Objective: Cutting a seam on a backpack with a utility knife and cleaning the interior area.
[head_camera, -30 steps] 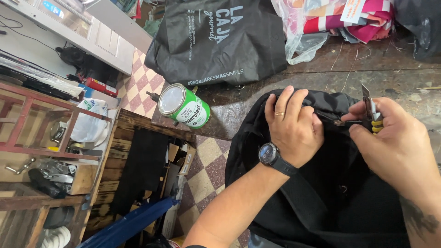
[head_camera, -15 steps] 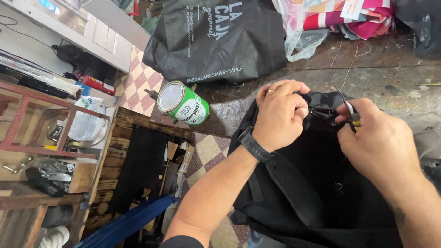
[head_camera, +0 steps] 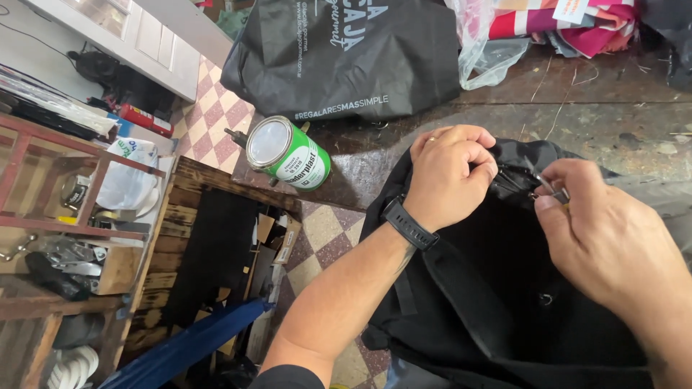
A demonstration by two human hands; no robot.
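The dark, stained wooden counter (head_camera: pixel 605 115) fills the upper right of my view, and the black fabric bag (head_camera: pixel 490 310) I am working on lies over its near edge, spreading from the centre down to five o'clock. A large black plastic carrier bag with white lettering (head_camera: pixel 346 50) sits at twelve o'clock on the counter, well apart from my hands, with a clear plastic bag (head_camera: pixel 483 50) and striped pink cloth (head_camera: pixel 569 25) just beside it at one o'clock.

My left hand (head_camera: pixel 450 176) is clenched on the bag's top edge, knuckles up, with a black wristwatch (head_camera: pixel 409 223) on the wrist. My right hand (head_camera: pixel 605 238) comes in from four o'clock, its thumb and forefinger pinching a small metal tool (head_camera: pixel 551 189) against that same edge. The two hands are near each other, the bag's rim bunched between them.

At ten o'clock from my left hand, a green metal can with a silver lid (head_camera: pixel 288 153) lies on its side on the counter.
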